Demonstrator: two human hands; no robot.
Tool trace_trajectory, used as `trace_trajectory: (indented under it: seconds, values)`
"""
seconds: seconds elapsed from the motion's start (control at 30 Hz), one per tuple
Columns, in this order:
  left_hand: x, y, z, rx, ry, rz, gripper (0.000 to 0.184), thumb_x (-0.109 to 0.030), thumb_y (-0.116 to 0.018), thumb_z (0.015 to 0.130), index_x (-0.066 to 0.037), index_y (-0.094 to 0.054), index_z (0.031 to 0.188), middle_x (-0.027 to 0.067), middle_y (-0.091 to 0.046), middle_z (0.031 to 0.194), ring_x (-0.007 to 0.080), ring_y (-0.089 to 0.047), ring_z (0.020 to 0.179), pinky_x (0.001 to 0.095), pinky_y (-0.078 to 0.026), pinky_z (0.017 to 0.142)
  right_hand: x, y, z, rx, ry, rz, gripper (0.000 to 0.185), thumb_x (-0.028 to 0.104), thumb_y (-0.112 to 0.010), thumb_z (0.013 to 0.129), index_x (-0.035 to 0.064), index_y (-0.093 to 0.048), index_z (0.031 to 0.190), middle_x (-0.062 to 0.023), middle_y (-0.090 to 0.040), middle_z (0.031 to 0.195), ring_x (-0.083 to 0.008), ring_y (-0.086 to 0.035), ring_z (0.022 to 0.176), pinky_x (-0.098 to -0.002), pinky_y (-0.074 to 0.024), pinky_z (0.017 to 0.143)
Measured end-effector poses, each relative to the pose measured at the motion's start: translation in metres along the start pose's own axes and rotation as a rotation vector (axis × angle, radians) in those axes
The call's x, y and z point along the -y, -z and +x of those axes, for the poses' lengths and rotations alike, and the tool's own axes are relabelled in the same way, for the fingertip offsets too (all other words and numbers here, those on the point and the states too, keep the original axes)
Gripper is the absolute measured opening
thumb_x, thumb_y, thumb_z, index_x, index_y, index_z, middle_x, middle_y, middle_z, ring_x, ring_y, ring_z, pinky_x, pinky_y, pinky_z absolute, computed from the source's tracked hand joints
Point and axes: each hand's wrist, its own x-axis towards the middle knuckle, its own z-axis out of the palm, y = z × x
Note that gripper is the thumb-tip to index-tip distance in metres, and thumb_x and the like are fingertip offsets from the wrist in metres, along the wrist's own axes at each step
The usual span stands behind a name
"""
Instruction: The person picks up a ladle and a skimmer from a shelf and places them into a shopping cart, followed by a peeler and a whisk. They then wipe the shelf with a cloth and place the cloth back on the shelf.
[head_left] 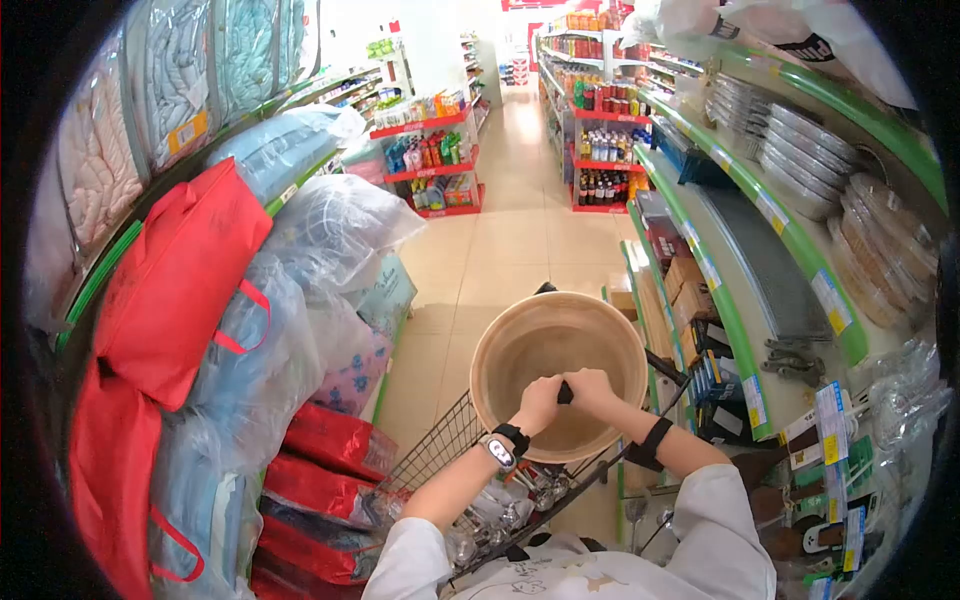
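Note:
Both my hands meet above a large round beige bucket [487, 345], which is open at the top and in front of me. My left hand [540, 402], with a white watch on a black strap, is closed around a small black piece [566, 392]. From the other side my right hand [594, 388], below a black wristband, is closed against the same piece. It looks like a grip, but my fingers cover most of it. Under and around the bucket is a dark wire shopping cart [435, 445], with shiny metal utensils [510, 505] in its near part.
Bagged bedding [280, 300] and red fabric bags [185, 285] bulge from the left shelves. Green-edged shelves on the right hold foil pans [805, 160], boxes and hanging packaged goods. Ahead, a tiled aisle [510, 220] runs between red drink racks [608, 150].

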Motion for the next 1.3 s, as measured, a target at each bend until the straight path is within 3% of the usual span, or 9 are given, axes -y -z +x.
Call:
trace_trajectory:
  seconds: [0.17, 0.3, 0.57, 0.67, 0.73, 0.83, 1.07, 1.17, 1.3]
  values:
    - [-0.015, 0.009, 0.01, 0.077, 0.323, -0.185, 0.019, -0.016, -0.056, 0.066, -0.001, -0.058, 0.078, 0.021, -0.059, 0.077, 0.0357, -0.057, 0.077, 0.0427, -0.045, 0.068, -0.007, 0.003, 0.008, -0.184, 0.137, -0.056, 0.026, 0.015, -0.066, 0.055, 0.0095, -0.052, 0.077, -0.0082, -0.058, 0.067, -0.0258, -0.059, 0.066, -0.0358, -0.046, 0.057]
    - [0.01, -0.007, 0.022, 0.245, 0.44, -0.36, 0.024, -0.018, -0.056, 0.065, 0.002, -0.06, 0.078, 0.0214, -0.06, 0.077, 0.0336, -0.058, 0.079, 0.0393, -0.046, 0.068, -0.004, 0.009, 0.008, -0.356, 0.258, -0.168, 0.01, 0.012, -0.054, 0.066, 0.0122, -0.049, 0.074, -0.0034, -0.055, 0.063, -0.022, -0.056, 0.065, -0.0335, -0.0438, 0.055]
    - [-0.002, 0.025, 0.018, 0.333, 0.281, -0.175, 0.033, -0.015, -0.068, 0.055, -0.006, -0.06, 0.085, 0.0163, -0.061, 0.075, 0.0282, -0.06, 0.074, 0.0371, -0.047, 0.066, -0.01, 0.022, 0.0, -0.053, 0.13, -0.062, 0.024, 0.02, -0.06, 0.064, 0.0125, -0.05, 0.085, -0.0085, -0.058, 0.074, -0.0244, -0.056, 0.076, -0.0317, -0.0444, 0.06]
    - [0.001, 0.021, 0.009, -0.051, 0.011, 0.011, 0.026, -0.004, -0.067, 0.055, -0.007, -0.057, 0.079, 0.0119, -0.057, 0.07, 0.0304, -0.056, 0.069, 0.0373, -0.046, 0.06, -0.015, 0.037, -0.009, 0.109, 0.131, 0.325, 0.033, 0.025, -0.06, 0.07, 0.0146, -0.051, 0.101, -0.0107, -0.058, 0.092, -0.0232, -0.057, 0.082, -0.0298, -0.0457, 0.06]
    - [0.0, 0.024, 0.007, -0.107, 0.007, 0.031, 0.029, -0.003, -0.066, 0.055, -0.007, -0.055, 0.081, 0.0121, -0.054, 0.073, 0.0313, -0.054, 0.074, 0.0387, -0.045, 0.062, -0.006, 0.069, -0.012, 0.425, -0.123, 0.882, 0.038, 0.03, -0.047, 0.082, 0.0142, -0.044, 0.116, -0.0089, -0.053, 0.107, -0.0201, -0.055, 0.087, -0.031, -0.0463, 0.066]
    - [-0.008, 0.035, 0.006, -0.18, -0.036, 0.087, 0.029, -0.001, -0.063, 0.057, -0.007, -0.052, 0.083, 0.012, -0.05, 0.078, 0.0311, -0.052, 0.08, 0.0386, -0.045, 0.063, -0.03, 0.055, 0.0, 0.539, -0.299, 1.419, 0.042, 0.036, -0.034, 0.087, 0.0113, -0.04, 0.121, -0.0045, -0.051, 0.108, -0.0175, -0.053, 0.09, -0.031, -0.0457, 0.071]
    - [-0.018, 0.042, 0.013, -0.313, -0.117, 0.181, 0.03, -0.001, -0.061, 0.056, -0.006, -0.051, 0.084, 0.0111, -0.048, 0.078, 0.0282, -0.051, 0.079, 0.0363, -0.046, 0.061, -0.056, -0.006, 0.005, 0.5, -0.649, 1.936, 0.034, 0.035, -0.031, 0.088, 0.0117, -0.056, 0.096, -0.0057, -0.058, 0.092, -0.0197, -0.056, 0.072, -0.0298, -0.0468, 0.065]
    - [-0.023, 0.042, 0.015, -0.313, -0.14, 0.202, 0.032, -0.003, -0.063, 0.056, -0.006, -0.051, 0.086, 0.0102, -0.047, 0.079, 0.027, -0.051, 0.08, 0.0353, -0.045, 0.061, -0.05, -0.007, -0.001, 0.565, -0.413, 2.195, 0.039, 0.041, -0.035, 0.086, 0.0102, -0.057, 0.094, -0.0054, -0.059, 0.085, -0.0185, -0.054, 0.065, -0.0293, -0.0467, 0.059]
    - [-0.034, 0.05, 0.014, -0.295, -0.162, 0.19, 0.032, -0.008, -0.062, 0.058, -0.007, -0.051, 0.088, 0.0087, -0.047, 0.079, 0.0247, -0.05, 0.08, 0.033, -0.044, 0.061, -0.033, 0.03, -0.009, 0.764, -0.527, 2.249, 0.051, 0.052, -0.036, 0.082, 0.0077, -0.056, 0.097, -0.0077, -0.059, 0.085, -0.0188, -0.053, 0.063, -0.0288, -0.0466, 0.055]
